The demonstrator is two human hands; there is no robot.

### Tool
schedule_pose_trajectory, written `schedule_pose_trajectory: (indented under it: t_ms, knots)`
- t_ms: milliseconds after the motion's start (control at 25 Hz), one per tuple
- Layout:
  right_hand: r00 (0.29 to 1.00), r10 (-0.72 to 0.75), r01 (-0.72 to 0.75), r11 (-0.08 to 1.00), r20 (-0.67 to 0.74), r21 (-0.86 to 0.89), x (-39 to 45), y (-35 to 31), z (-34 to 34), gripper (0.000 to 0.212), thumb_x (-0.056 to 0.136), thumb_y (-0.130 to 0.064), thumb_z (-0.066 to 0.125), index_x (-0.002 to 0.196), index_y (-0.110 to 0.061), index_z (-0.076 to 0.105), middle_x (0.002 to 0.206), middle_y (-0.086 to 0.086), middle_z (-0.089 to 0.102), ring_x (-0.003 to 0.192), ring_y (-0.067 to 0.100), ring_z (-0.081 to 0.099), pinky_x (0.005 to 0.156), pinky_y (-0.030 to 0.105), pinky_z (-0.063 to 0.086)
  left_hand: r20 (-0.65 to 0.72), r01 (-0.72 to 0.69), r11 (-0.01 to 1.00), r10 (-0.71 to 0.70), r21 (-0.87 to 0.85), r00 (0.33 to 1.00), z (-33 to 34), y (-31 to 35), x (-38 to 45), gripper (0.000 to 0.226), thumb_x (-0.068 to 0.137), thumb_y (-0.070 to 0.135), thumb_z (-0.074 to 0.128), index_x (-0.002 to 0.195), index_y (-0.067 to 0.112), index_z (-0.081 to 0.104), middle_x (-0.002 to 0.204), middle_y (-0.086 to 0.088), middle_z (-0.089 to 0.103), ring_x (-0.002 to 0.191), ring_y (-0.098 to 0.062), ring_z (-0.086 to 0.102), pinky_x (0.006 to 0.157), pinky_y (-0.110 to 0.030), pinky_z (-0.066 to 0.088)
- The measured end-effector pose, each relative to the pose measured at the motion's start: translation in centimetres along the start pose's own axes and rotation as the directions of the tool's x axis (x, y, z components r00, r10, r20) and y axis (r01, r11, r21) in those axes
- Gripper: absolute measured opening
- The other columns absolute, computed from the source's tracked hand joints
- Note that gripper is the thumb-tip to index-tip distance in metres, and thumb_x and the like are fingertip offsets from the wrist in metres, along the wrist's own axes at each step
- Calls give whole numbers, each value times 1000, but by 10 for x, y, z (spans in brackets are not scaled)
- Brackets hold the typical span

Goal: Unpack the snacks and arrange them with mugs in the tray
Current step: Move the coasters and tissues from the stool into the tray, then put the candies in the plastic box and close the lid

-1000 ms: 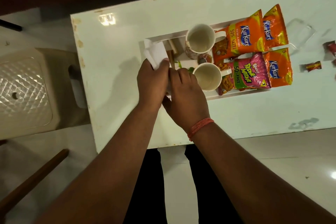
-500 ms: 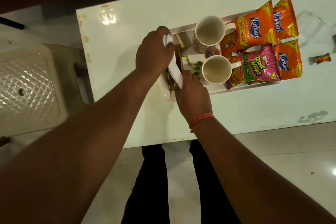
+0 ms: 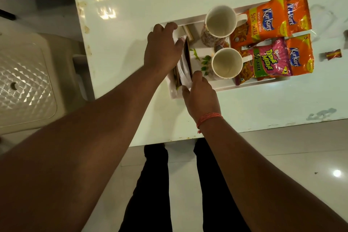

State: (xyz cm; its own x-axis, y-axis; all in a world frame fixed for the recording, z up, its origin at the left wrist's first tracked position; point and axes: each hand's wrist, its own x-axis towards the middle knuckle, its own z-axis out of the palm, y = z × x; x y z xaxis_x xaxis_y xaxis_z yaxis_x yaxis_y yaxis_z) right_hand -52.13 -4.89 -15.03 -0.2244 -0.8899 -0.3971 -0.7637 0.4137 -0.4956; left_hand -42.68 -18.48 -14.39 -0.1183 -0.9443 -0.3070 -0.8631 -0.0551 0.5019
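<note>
A white tray [image 3: 192, 21] lies on the white table. In it stand two empty mugs, one at the back [image 3: 220, 21] and one at the front [image 3: 227, 62]. Three orange Kurkure packets [image 3: 263, 22] and a pink Bingo packet [image 3: 269, 61] fill its right half. At the tray's left end a brown wooden holder [image 3: 187, 56] has folded white napkins [image 3: 183, 70] in it. My left hand [image 3: 162, 49] presses on the napkins from the left. My right hand [image 3: 201, 96] grips their near edge with its fingertips.
A small red wrapper [image 3: 333, 54] lies on the table right of the tray. A beige plastic stool [image 3: 28, 81] stands left of the table. The table's near edge [image 3: 207, 137] is just above my legs.
The folded napkins went from held above the tray's left end down into the holder. My left hand shifted to the napkins' left side, my right hand to their near edge.
</note>
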Motion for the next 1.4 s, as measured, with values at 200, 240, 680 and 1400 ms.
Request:
schedule_pose_trajectory:
  t_ms: [200,240,680,1400]
  knots:
    - [993,-77,65,990,-90,-123,-12,5,-9,40,92,-43,60,117,-15,45,111,7,63,81,30,69,63,31,51,-72,5,1000,-5,4,997,3,-5,-29,50,99,44,48,143,20,45,131,-13,51,121,-30,50,98,-42,48]
    - [988,-107,90,985,-111,-150,-14,6,-11,40,92,-44,59,118,-16,46,113,6,62,85,28,69,64,31,52,-79,8,999,-5,32,997,4,-6,-37,52,99,44,48,144,19,44,132,-14,51,121,-31,50,99,-42,47]
    - [848,-529,493,758,41,-427,4,26,-68,56,90,-45,52,138,-16,46,141,10,49,134,33,41,111,50,36,-69,-128,936,159,327,985,0,-21,-109,66,100,60,27,155,24,23,160,-17,29,146,-37,31,117,-59,26]
    - [951,-291,232,894,-103,-383,11,176,-171,96,79,-89,30,155,-32,19,166,5,12,153,34,6,117,63,16,83,-437,806,443,401,893,76,125,-106,72,97,68,26,157,27,22,165,-15,17,151,-39,17,120,-59,16]
